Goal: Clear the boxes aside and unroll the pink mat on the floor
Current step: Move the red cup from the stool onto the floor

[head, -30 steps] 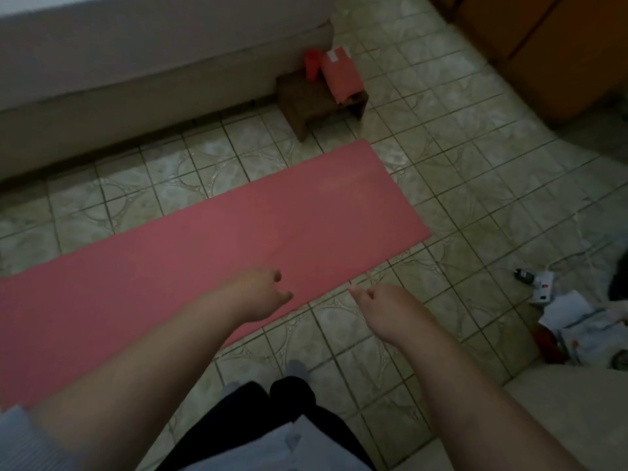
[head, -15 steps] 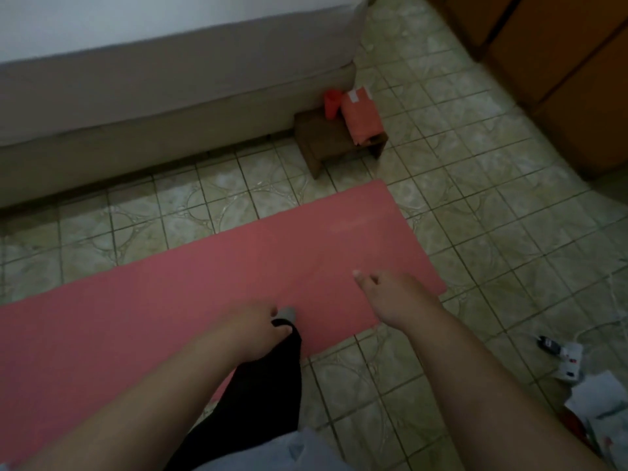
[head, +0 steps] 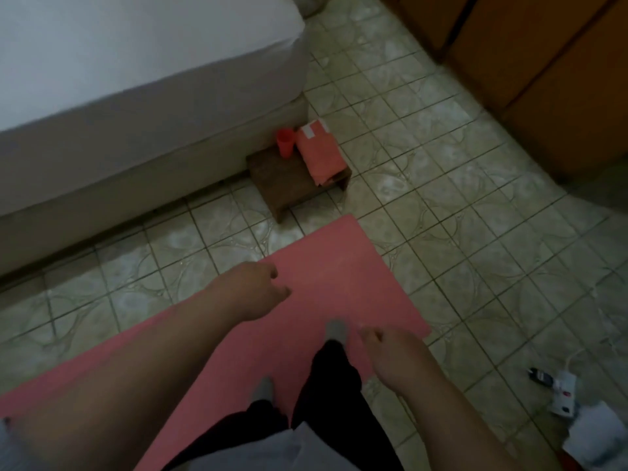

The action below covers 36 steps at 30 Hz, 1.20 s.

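1. The pink mat (head: 339, 283) lay unrolled and flat on the tiled floor (head: 441, 198), running from the lower left corner of the view up to a squared end on the right.
2. The left hand (head: 251, 294) hung above the mat's far long edge, fingers loosely curled and parted, gripping nothing.
3. The right hand (head: 394, 358) hung over the mat's near right corner, just beside the left hand's level but lower in the view; its fingers were bent inward and held nothing.
4. Between the two hands, a foot in a grey sock (head: 336, 329) stood on the mat, with a dark trouser leg (head: 333, 385) behind it.
5. A second grey-socked foot (head: 263, 389) stood on the mat below the left hand and nearer the body.
6. Beyond both hands, past the mat's end, a small dark wooden stool (head: 289, 181) stood on the tiles against the bed base (head: 136, 164).
7. On the stool sat a red cup (head: 284, 141) and, touching it on the right, a pink flat box (head: 321, 149) that tilted and overhung the stool's right edge.
8. Well to the right of the right hand, a white power strip (head: 564, 392) with a cable and some crumpled white paper (head: 594, 436) lay on the tiles.
9. Wooden cabinet doors (head: 543, 62) filled the far right, well apart from both hands.
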Tool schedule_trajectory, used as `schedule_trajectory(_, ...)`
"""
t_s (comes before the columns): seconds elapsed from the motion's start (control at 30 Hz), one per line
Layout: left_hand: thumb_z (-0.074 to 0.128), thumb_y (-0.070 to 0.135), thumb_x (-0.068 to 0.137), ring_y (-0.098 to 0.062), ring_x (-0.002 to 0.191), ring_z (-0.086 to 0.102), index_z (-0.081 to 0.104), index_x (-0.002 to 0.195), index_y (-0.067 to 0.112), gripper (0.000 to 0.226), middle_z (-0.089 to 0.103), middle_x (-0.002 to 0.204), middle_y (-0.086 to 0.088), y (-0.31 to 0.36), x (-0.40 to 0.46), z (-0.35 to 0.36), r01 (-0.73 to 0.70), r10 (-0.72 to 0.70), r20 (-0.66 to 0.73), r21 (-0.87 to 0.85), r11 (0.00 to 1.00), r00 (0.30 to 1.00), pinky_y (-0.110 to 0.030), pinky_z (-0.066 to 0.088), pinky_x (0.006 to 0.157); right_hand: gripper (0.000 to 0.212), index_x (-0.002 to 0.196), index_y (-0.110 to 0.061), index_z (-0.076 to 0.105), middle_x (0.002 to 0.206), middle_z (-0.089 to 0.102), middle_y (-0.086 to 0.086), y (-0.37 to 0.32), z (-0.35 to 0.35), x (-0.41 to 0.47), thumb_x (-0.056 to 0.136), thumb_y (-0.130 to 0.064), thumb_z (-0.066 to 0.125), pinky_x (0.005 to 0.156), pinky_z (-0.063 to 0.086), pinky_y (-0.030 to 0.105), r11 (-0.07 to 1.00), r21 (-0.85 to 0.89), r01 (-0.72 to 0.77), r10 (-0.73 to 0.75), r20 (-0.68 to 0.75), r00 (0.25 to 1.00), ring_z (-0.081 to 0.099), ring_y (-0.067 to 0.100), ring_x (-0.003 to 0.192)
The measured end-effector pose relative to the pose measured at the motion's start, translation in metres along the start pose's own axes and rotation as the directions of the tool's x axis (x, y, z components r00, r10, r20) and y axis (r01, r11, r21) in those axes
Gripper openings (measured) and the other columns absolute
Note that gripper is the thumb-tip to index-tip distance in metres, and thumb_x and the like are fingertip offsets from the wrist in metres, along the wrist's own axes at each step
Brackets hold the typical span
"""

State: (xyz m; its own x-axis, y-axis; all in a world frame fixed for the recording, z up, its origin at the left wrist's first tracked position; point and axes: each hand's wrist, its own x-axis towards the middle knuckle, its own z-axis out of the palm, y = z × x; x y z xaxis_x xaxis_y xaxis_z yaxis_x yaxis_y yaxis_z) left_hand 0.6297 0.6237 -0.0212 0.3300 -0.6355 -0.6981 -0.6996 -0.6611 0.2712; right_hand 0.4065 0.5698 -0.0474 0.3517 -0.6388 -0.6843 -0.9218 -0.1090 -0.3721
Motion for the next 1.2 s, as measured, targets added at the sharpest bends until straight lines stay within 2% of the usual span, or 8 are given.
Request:
schedule_trajectory(0.07,0.045,0.049,0.09,-0.024,0.125,0.049,0.041,0.139,0.017,0.058,0.048,0.141,-0.007,0.019,0.029,-0.018,0.009,-0.009,-0.004,-0.016,1.0,1.0,-0.031,0.04,0.095,0.048,0.068,-0.019,0.053,0.082,0.062,0.007,0.0,-0.022,0.032,0.096,-0.049,0.03,0.066,0.034,0.027,1.0,-0.021,-0.014,0.014,0.005,1.0,0.05,0.019,0.074)
schedule_trajectory(0.2,0.046,0.047,0.091,-0.024,0.121,0.051,0.041,0.139,0.017,0.057,0.048,0.141,-0.008,0.053,0.077,-0.047,0.08,-0.081,-0.003,-0.12,0.989,0.997,-0.032,0.042,0.095,0.05,0.057,-0.019,0.046,0.062,0.05,-0.003,-0.015,-0.092,0.102,0.096,-0.049,0.033,0.051,0.031,0.026,0.995,-0.084,0.055,-0.055,0.006,0.998,0.049,0.017,0.06)
schedule_trajectory(0.33,0.047,0.045,0.091,-0.024,0.119,0.053,0.042,0.139,0.016,0.056,0.049,0.14,-0.009,0.069,0.105,-0.066,0.176,-0.177,0.021,-0.28,0.944,0.984,-0.03,0.042,0.094,0.045,0.065,-0.023,0.051,0.084,0.064,0.006,-0.049,-0.158,0.164,0.095,-0.05,0.032,0.071,0.045,0.031,0.969,-0.212,0.13,-0.133,0.001,0.991,0.059,0.024,0.08)
schedule_trajectory(0.6,0.047,0.044,0.091,-0.024,0.126,0.048,0.039,0.141,0.014,0.059,0.044,0.144,-0.011,0.061,0.157,-0.103,0.335,-0.322,0.121,-0.54,0.772,0.939,-0.031,0.039,0.098,0.052,0.106,-0.018,0.067,0.102,0.069,0.005,-0.133,-0.217,0.269,0.094,-0.053,0.031,0.084,0.048,0.034,0.92,-0.292,0.263,-0.257,0.058,0.965,0.061,0.021,0.093)
schedule_trajectory(0.7,0.047,0.04,0.093,-0.023,0.124,0.049,0.039,0.14,0.013,0.055,0.045,0.143,-0.01,0.057,0.191,-0.126,0.347,-0.331,0.129,-0.529,0.775,0.935,-0.026,0.038,0.089,0.05,0.104,-0.018,0.067,0.092,0.068,0.002,-0.158,-0.23,0.303,0.095,-0.052,0.031,0.081,0.049,0.034,0.913,-0.294,0.282,-0.275,0.068,0.959,0.061,0.019,0.086)
schedule_trajectory(0.87,0.046,0.044,0.09,-0.023,0.118,0.053,0.045,0.135,0.016,0.053,0.054,0.135,-0.008,0.055,0.248,-0.175,0.325,-0.335,0.049,-0.409,0.853,0.941,-0.032,0.043,0.092,0.05,0.111,-0.017,0.064,0.104,0.067,0.004,-0.176,-0.248,0.355,0.096,-0.051,0.031,0.074,0.042,0.03,0.923,-0.259,0.285,-0.285,0.038,0.958,0.052,0.014,0.081)
schedule_trajectory(1.1,0.047,0.047,0.09,-0.026,0.119,0.053,0.045,0.135,0.013,0.056,0.053,0.135,-0.011,0.057,0.337,-0.211,0.29,-0.313,0.001,-0.381,0.878,0.95,-0.034,0.045,0.097,0.043,0.099,-0.018,0.065,0.088,0.061,-0.002,-0.152,-0.236,0.413,0.096,-0.047,0.034,0.069,0.037,0.028,0.962,-0.174,0.212,-0.212,0.019,0.977,0.058,0.017,0.084)
schedule_trajectory(1.2,0.05,0.048,0.089,-0.027,0.117,0.054,0.048,0.132,0.013,0.055,0.055,0.132,-0.012,0.051,0.381,-0.198,0.302,-0.336,-0.014,-0.408,0.862,0.942,-0.034,0.045,0.095,0.043,0.113,-0.016,0.063,0.107,0.065,0.004,-0.137,-0.224,0.447,0.098,-0.044,0.035,0.07,0.033,0.027,0.965,-0.177,0.194,-0.191,0.033,0.981,0.049,0.013,0.082)
